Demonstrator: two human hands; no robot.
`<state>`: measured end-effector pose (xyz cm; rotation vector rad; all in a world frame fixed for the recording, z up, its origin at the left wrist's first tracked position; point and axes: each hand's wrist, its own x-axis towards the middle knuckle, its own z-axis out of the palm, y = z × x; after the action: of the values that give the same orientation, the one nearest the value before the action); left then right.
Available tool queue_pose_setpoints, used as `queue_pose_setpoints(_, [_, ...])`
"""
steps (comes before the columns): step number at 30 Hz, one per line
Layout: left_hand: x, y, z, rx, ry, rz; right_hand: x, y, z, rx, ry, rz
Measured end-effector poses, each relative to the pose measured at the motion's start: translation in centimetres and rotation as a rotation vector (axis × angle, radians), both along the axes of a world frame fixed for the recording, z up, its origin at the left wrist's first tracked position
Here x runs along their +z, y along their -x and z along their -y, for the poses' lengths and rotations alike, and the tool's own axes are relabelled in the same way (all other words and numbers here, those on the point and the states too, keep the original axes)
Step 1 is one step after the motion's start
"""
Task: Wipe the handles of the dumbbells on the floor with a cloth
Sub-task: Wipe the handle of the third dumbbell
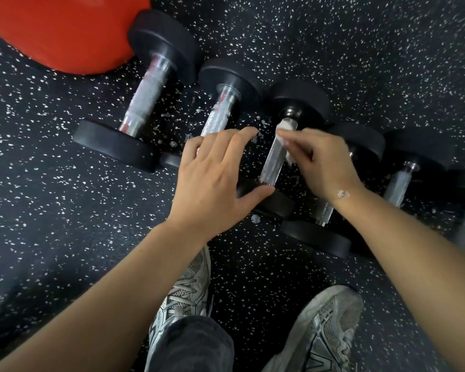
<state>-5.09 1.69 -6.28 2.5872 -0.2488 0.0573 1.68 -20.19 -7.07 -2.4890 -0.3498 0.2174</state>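
Several black dumbbells with chrome knurled handles lie side by side on the speckled rubber floor. My right hand (322, 165) pinches a small white cloth (287, 124) against the top of the third dumbbell's handle (272, 162). My left hand (215, 181) rests flat with fingers spread, its thumb on that dumbbell's near head (277, 202) and its fingers over the lower end of the second dumbbell's handle (218, 119). Most of the cloth is hidden under my right fingers.
A red padded object (65, 30) lies at the upper left beside the first dumbbell (145, 95). More dumbbells (403, 181) lie to the right. My two grey sneakers (322, 334) stand below, close to the nearest dumbbell heads.
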Motion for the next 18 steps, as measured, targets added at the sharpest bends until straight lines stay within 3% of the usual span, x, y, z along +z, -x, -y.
queue_pose_setpoints(6, [0.0, 0.0, 0.1, 0.005, 0.002, 0.001, 1.4, 2.7, 1.5, 0.389, 0.043, -0.194])
queue_pose_setpoints(13, [0.0, 0.0, 0.0, 0.0, -0.009, 0.0, -0.3, -0.6, 0.2, -0.057, -0.023, -0.007])
queue_pose_setpoints(15, [0.0, 0.0, 0.0, -0.005, -0.005, 0.0, -0.5, -0.1, 0.1, -0.074, -0.016, -0.029])
queue_pose_setpoints(18, [0.0, 0.0, 0.0, -0.001, -0.01, 0.007, 0.2, 2.2, 0.2, 0.068, 0.011, -0.078])
